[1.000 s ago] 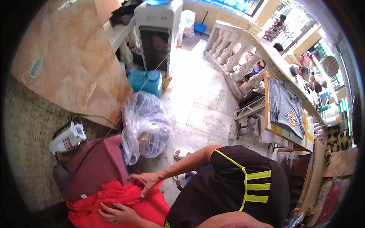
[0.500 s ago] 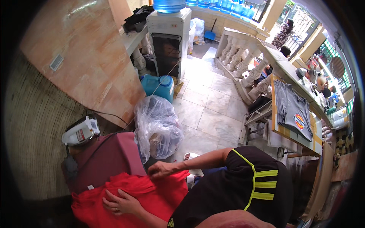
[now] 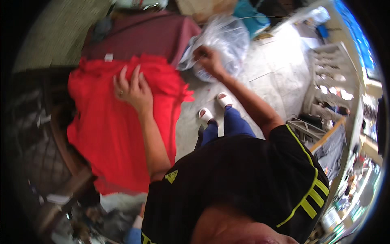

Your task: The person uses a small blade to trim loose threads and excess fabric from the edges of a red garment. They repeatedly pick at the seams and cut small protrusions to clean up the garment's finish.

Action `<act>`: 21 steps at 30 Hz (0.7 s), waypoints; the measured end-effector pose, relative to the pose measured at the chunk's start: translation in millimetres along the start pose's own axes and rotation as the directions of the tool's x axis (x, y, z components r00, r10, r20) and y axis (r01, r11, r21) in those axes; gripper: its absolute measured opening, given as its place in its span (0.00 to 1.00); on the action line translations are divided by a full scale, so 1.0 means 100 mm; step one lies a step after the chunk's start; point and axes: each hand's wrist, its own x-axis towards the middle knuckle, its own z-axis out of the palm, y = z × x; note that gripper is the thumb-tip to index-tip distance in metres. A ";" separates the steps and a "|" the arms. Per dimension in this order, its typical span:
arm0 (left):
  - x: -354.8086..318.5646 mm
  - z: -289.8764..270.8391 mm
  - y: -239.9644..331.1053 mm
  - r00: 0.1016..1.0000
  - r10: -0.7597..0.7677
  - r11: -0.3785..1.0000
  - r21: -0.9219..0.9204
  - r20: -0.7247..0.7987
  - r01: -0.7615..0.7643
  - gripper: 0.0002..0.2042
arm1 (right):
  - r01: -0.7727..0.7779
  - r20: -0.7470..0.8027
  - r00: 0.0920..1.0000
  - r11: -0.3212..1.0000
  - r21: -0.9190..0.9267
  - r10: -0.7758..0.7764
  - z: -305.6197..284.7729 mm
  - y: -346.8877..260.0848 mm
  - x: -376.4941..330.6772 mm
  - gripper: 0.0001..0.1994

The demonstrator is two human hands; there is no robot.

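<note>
A stack of red cloth pieces [image 3: 118, 134], seemingly garments, is spread in front of me on the left, its far edge layered and ruffled. My left hand [image 3: 134, 91] rests on top of it, palm down with the fingers spread. Beyond the stack's right edge, my right hand [image 3: 209, 62] is raised off the cloth, its fingers curled together and somewhat blurred. Whatever it may hold is hidden. Behind that hand is a clear plastic bag [image 3: 231, 38]. A small white tag [image 3: 108, 57] shows at the far edge of the red cloth.
A maroon-covered surface [image 3: 138, 34] lies beyond the stack. A blue jug [image 3: 252, 18] stands behind the plastic bag. My feet in white slippers [image 3: 205, 115] are on the tiled floor [image 3: 264, 77]. To the right are a white balustrade [image 3: 325, 77] and grey shirts [image 3: 331, 152] on a board.
My right hand has come up off the red cloth and moved right, toward the plastic bag. My left hand still lies on the cloth. The view has tilted down and turned.
</note>
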 end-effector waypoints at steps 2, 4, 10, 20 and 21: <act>-0.10 0.06 -0.15 0.999 -0.043 0.985 -0.167 -0.031 0.037 0.09 | -0.052 0.021 0.998 0.997 0.060 0.051 -0.01 -0.14 -0.08 0.07; -0.12 0.00 -0.14 0.990 -0.137 0.918 -0.380 -0.027 0.116 0.08 | -0.083 0.139 0.988 0.993 0.081 0.071 0.14 -0.40 -0.30 0.13; -0.21 -0.22 0.24 0.994 -0.085 0.920 -0.377 0.067 0.104 0.09 | 0.008 0.146 0.989 0.998 0.057 -0.016 0.46 -0.19 -0.35 0.08; -0.38 -0.36 0.38 0.968 -0.061 0.942 -0.306 0.245 0.137 0.18 | -0.315 0.448 0.881 0.897 0.311 0.154 0.21 -0.11 -0.60 0.25; -0.39 -0.37 0.47 0.968 -0.057 0.946 -0.298 0.246 0.131 0.20 | -0.382 0.496 0.851 0.851 0.360 0.173 0.28 -0.19 -0.65 0.27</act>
